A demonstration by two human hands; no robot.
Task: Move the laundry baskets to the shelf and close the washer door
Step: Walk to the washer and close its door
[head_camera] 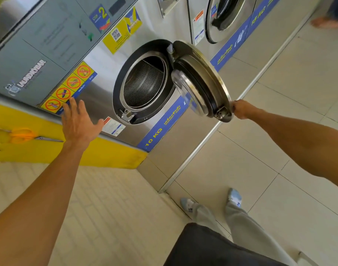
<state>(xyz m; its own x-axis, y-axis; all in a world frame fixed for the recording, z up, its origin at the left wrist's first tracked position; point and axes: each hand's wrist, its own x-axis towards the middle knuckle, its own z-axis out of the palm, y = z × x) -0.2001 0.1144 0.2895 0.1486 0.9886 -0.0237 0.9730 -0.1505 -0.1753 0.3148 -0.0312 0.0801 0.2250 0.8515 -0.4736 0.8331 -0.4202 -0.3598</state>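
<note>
Washer door (200, 81) is swung wide open on its hinge, sticking out toward the floor side, and the right hand (241, 109) is closed on its outer rim down near the latch end. Fingers are wrapped around the far edge so I can't really see them, but it looks like a proper grip. The left hand (78, 121) is open, fingers spread, held out flat in front of the steel front panel of the washer (99, 93), just below the row of yellow warning stickers (68, 87). Hard to say if the palm is actually touching the panel or only hovering close.

Behind the door, the drum (143, 83) is in plain sight, perforated metal, nothing visible inside. A blue "10 KG" strip (164, 123) runs along the bottom of the machine. To the left there's a yellow ledge (99, 150) with orange-handled scissors (28, 136) lying on it. A second washer (227, 18) sits further along, door shut. Down below you can see grey trouser legs and light blue socks (234, 197) on the pale tile floor (270, 143).
</note>
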